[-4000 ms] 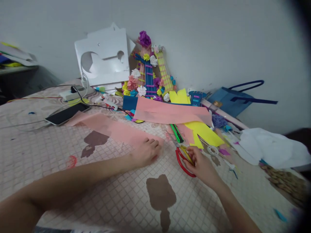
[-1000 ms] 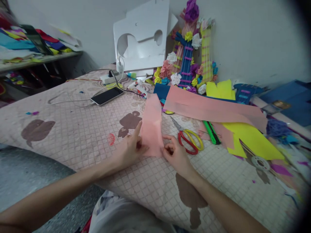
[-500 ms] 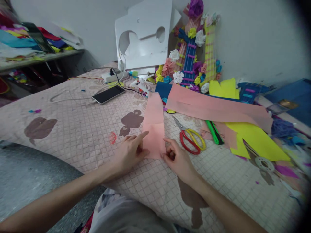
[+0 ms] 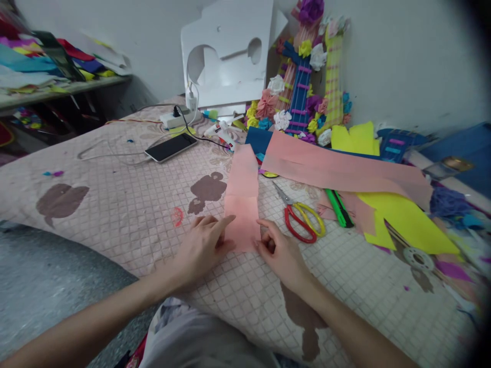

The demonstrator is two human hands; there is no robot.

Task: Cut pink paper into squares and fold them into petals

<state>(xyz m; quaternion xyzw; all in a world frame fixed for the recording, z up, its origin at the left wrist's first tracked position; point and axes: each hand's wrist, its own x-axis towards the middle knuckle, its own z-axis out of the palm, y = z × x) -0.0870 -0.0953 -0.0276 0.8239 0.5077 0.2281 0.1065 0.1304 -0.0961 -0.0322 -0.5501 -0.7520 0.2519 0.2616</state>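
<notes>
A strip of pink crepe paper [image 4: 242, 176] lies lengthwise on the table, with a crease or fold edge across its middle. My left hand [image 4: 203, 245] is at the strip's near left edge, thumb and index finger on the paper and the other fingers curled. At the near right corner, my right hand [image 4: 282, 253] pinches the edge between thumb and fingers. Scissors [image 4: 299, 217] with one red and one yellow handle lie just right of the strip. Beyond them are a green utility knife [image 4: 339, 208] and a longer pink paper piece [image 4: 345, 168].
A phone [image 4: 171, 147], a power strip [image 4: 180, 118] and a white glue gun [image 4: 222, 134] sit towards the back left. Yellow paper [image 4: 410, 225] and a tape roll [image 4: 419, 258] are at right. Paper-flower-trimmed guitar shapes [image 4: 301, 97] and a white cut-out board [image 4: 226, 61] lean against the wall.
My left hand has slid slightly down along the strip's left edge, its index fingertip lower on the paper. My right hand has hardly moved.
</notes>
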